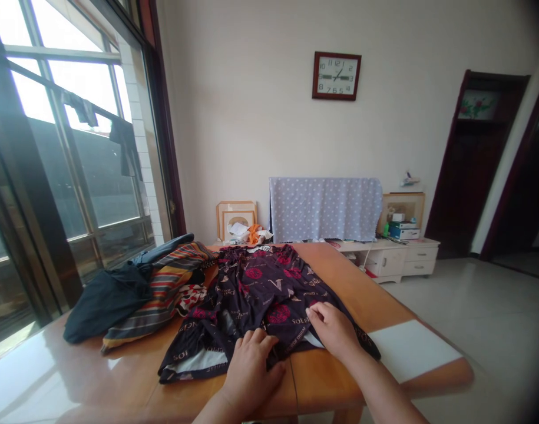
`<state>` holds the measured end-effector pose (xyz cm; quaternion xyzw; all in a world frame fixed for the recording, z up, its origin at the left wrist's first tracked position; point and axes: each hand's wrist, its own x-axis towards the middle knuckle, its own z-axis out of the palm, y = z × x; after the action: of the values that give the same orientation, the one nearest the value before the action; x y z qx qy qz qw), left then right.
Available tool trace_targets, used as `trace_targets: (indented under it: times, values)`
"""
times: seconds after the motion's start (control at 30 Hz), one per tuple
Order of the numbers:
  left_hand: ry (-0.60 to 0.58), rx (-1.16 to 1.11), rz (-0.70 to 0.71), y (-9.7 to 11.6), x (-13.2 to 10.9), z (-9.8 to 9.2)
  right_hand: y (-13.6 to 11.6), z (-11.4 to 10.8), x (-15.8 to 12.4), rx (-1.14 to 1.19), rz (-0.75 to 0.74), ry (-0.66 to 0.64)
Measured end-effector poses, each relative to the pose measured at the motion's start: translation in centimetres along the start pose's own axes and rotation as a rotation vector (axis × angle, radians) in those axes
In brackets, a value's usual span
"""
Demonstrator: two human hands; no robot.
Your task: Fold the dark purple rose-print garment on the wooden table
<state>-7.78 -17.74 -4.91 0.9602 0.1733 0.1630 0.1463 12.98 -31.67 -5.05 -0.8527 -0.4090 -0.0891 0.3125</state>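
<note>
A dark printed shirt [260,294] with magenta patches and pale lettering is spread over the wooden table, its neck end away from me. Its near hem is rumpled, and the pale inside shows at two places. My left hand [254,368] rests at the near hem, fingers bent over the cloth and thumb apart from them. On the right part of the shirt, my right hand [333,330] has its fingers curled in and closed on the fabric; the fingertips are partly hidden.
Left of the shirt lie a dark garment [108,303] and a striped garment [163,294] in a heap. A white sheet [413,350] lies at the right table [340,268] edge. Beyond stand a low white cabinet [393,262] and a dotted cloth cover [326,209]. Windows are on the left.
</note>
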Motion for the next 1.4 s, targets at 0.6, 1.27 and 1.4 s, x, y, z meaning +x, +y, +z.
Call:
trace_targets:
  times: [0.6, 1.27, 1.4]
  values:
    - [-0.261, -0.139, 0.055, -2.2, 0.8, -2.6, 6.2, -2.0, -1.8, -0.189, 0.175, -0.171]
    - [-0.009, -0.073, -0.161, -4.4, 0.6, -5.0, 9.1, -4.3, -1.6, 0.126, 0.234, -0.152]
    - [0.090, 0.241, -0.399, -8.5, 0.5, -4.0, 9.2, -2.3, -0.4, -0.070, 0.241, -0.082]
